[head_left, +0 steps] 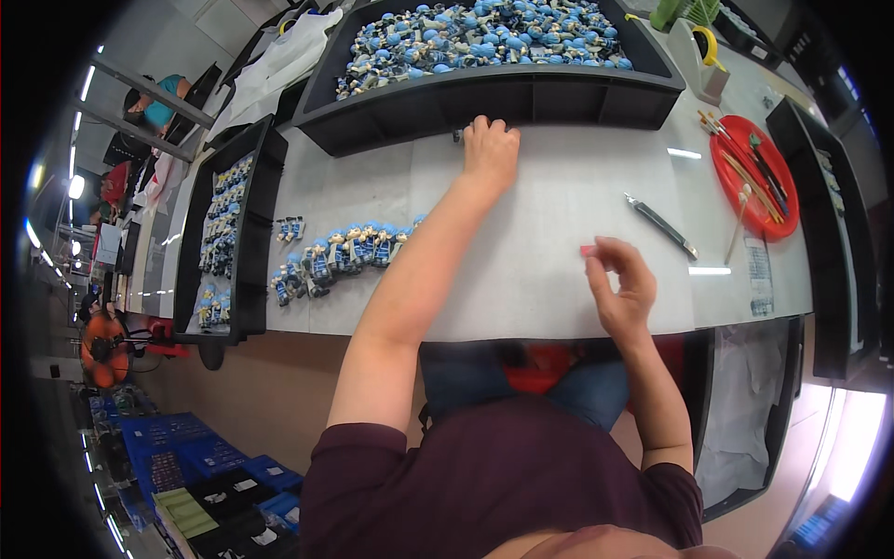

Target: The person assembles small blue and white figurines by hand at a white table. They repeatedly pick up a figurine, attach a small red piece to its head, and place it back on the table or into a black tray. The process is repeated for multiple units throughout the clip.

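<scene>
Blue caps top the small figurines (349, 250) that stand close together in a curved row on the pale counter (549, 210), seen in the head view left of the person's left forearm. A few more lie just behind the row's left end. The left hand (492, 154) reaches to the front wall of a large black bin (503, 104) heaped with the same kind of figurine; its fingers are bunched and bent down, and whether they grip anything cannot be told. Just beside them, at the foot of the bin, shows a small dark object (457, 136), too little seen to name.

Nearer the body, the right hand (622, 287) has thumb and forefinger brought narrow at the tips, with a small pink piece (587, 250) pinched there. Well to its right are a craft knife (661, 226), lying slantwise, and a round red plate (790, 191) carrying brushes (742, 174). A black tray (253, 233) at the left edge holds further figurines in rows; a tape dispenser (705, 82) stands beside the bin's right end.
</scene>
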The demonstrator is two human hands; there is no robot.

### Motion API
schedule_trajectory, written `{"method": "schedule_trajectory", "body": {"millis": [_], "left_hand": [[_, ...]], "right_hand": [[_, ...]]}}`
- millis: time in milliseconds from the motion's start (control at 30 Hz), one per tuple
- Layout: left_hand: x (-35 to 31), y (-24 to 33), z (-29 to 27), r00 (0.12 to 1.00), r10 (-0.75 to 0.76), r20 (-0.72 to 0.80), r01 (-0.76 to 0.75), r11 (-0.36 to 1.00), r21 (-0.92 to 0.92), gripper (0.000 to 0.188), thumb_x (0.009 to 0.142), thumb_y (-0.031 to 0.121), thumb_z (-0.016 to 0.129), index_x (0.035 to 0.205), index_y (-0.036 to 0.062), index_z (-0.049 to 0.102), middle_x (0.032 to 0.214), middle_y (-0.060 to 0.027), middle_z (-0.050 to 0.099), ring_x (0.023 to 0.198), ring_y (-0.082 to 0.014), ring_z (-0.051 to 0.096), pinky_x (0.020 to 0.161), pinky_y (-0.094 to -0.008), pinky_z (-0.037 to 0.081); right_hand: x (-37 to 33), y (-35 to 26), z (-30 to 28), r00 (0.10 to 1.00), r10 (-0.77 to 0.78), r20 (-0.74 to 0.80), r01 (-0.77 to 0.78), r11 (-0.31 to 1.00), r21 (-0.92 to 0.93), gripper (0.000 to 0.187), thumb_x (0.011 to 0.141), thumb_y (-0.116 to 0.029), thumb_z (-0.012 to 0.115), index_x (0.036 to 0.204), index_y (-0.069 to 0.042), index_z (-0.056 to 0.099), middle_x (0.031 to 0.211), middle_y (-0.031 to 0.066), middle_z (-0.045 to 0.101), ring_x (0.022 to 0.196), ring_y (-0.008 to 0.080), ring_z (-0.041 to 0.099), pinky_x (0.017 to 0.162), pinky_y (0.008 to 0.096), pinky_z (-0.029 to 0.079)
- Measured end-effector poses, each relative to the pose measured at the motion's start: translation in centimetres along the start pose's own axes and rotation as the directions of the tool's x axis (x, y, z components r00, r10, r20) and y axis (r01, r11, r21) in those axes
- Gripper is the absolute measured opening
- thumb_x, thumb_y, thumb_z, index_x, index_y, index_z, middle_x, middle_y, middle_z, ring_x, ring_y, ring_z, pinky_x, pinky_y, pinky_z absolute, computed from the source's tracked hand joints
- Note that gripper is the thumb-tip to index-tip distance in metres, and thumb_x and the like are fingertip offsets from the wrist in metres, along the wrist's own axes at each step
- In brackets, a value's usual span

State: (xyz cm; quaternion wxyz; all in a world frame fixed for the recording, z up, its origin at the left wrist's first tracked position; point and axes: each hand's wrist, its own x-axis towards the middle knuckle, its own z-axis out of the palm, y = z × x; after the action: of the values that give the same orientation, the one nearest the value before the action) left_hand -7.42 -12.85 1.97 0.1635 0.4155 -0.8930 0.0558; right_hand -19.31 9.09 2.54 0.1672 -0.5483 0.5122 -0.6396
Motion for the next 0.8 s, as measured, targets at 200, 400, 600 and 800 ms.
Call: {"method": "schedule_trajectory", "body": {"millis": [200,400,600,800], "left_hand": [[-3.6,2.9,-3.7,0.989,-0.099,0.112,0.149,0.589,-0.794,0.033,0.076,0.009,0.066,0.108,0.0029,0.060,0.099,-0.0074,0.060,0.085,-0.0213,0.059,0.073,-0.0324,0.048],[-9.3,6.2,-4.8,0.852,0.040,0.522,0.513,-0.257,-0.819,0.034,0.083,0.010,0.061,0.114,-0.0022,0.054,0.100,-0.0088,0.062,0.085,-0.0140,0.061,0.078,-0.0263,0.049],[-10.6,6.7,-3.8,0.850,0.010,0.527,0.472,-0.459,-0.753,0.030,0.089,0.012,0.051,0.116,-0.0020,0.052,0.100,-0.0104,0.061,0.093,-0.0192,0.060,0.084,-0.0320,0.049],[-10.7,6.5,-3.0,0.842,0.007,0.539,0.467,-0.507,-0.724,0.029,0.089,0.012,0.052,0.114,-0.0022,0.053,0.101,-0.0119,0.061,0.092,-0.0201,0.060,0.083,-0.0321,0.049]], "right_hand": [[-1.8,1.0,0.3,0.968,0.249,0.031,-0.251,0.961,0.117,0.028,0.078,0.003,0.060,0.105,0.000,0.055,0.088,0.0071,0.060,0.079,0.0112,0.058,0.066,0.0225,0.046],[-2.4,-0.1,1.0,0.886,0.457,0.080,-0.457,0.830,0.321,0.037,0.081,-0.003,0.062,0.114,0.001,0.047,0.102,0.0115,0.056,0.092,0.0155,0.056,0.077,0.0260,0.049],[-3.4,0.8,1.3,0.859,0.506,0.077,-0.492,0.774,0.398,0.027,0.084,-0.002,0.058,0.109,0.005,0.051,0.102,0.0122,0.057,0.092,0.0165,0.057,0.079,0.0278,0.050],[-3.3,0.6,1.0,0.872,0.481,0.094,-0.477,0.788,0.389,0.023,0.087,-0.002,0.052,0.109,0.005,0.051,0.102,0.0125,0.058,0.093,0.0166,0.057,0.080,0.0293,0.050]]}}
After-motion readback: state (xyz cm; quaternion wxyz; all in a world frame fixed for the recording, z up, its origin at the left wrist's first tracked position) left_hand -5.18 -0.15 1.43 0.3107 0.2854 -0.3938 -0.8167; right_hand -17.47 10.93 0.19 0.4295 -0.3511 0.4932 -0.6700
